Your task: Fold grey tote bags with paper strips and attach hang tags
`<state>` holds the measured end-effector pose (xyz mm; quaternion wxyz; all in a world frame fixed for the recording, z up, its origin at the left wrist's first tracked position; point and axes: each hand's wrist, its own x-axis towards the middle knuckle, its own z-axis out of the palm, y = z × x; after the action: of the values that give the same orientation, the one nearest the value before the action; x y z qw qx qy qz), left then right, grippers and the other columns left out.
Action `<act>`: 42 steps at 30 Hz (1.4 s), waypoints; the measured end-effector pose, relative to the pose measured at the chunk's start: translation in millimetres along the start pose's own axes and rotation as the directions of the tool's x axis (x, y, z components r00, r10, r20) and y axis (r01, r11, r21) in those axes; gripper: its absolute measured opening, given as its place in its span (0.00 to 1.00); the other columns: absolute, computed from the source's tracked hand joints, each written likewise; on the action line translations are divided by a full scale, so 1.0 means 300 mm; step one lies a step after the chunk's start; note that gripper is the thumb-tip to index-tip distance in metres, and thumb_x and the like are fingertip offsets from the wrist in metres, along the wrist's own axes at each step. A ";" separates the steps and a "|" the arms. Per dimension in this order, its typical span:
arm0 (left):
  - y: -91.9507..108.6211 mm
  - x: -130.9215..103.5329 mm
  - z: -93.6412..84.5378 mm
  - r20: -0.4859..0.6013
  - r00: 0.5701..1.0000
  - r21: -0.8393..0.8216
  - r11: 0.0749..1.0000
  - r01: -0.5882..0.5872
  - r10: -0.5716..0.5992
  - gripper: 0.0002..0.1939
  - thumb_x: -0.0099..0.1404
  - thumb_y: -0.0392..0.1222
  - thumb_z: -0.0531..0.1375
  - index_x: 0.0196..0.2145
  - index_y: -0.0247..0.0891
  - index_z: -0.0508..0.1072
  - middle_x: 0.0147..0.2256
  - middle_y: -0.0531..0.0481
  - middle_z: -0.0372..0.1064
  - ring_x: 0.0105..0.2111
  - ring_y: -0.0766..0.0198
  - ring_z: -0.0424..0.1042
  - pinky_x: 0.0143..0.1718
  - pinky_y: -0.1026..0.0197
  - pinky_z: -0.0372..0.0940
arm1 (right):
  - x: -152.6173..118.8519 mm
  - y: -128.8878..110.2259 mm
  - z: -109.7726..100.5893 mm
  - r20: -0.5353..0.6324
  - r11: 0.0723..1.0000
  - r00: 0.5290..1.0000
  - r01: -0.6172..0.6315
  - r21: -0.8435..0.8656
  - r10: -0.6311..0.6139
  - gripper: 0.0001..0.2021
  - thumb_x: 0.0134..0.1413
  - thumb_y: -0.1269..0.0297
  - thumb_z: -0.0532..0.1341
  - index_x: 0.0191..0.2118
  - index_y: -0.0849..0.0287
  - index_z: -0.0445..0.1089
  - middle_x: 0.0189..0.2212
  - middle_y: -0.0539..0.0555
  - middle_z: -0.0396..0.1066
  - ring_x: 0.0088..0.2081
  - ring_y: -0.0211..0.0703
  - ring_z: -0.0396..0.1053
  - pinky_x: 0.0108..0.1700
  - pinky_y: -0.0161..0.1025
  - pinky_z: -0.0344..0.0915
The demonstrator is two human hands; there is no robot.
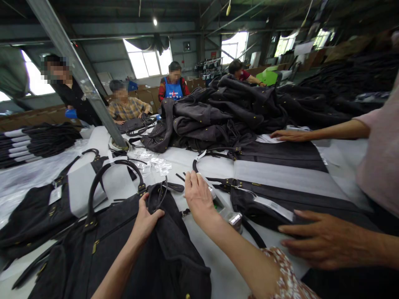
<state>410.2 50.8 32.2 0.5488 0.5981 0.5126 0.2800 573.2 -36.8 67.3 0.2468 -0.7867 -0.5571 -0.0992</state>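
Note:
A dark grey handbag (124, 249) with a looped handle and a brass zip pull lies in front of me. My left hand (146, 220) pinches its upper edge between thumb and fingers, beside a thin black cord (160, 193). To the right, my right hand (199, 195) is closed, back upward, above the table; whatever its fingers hold is hidden. Partly under that wrist stands a silver-and-white device (232, 218) with a small green light. Clear little packets (156, 164) lie scattered beyond my hands.
At right, a co-worker's hand (324, 236) is beside a tagged dark bag (264, 195); the other hand (289, 135) rests on another bag. A heap of dark bags (218, 112) fills the back. A metal post (77, 70) rises at left, near another tagged bag (40, 207).

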 end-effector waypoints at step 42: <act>0.238 -0.135 0.105 0.618 0.756 0.467 0.874 -0.133 -0.216 0.15 0.60 0.50 0.60 0.38 0.38 0.74 0.35 0.49 0.72 0.34 0.58 0.73 0.37 0.58 0.69 | -0.392 0.028 0.025 0.556 0.688 0.775 -0.580 0.436 0.301 0.05 0.44 0.70 0.60 0.28 0.60 0.74 0.28 0.55 0.74 0.34 0.48 0.71 0.35 0.38 0.61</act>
<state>447.5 10.8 101.3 0.5311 0.7632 0.3551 -0.0965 537.9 -132.7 7.9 0.3602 -0.7848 -0.3877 0.3226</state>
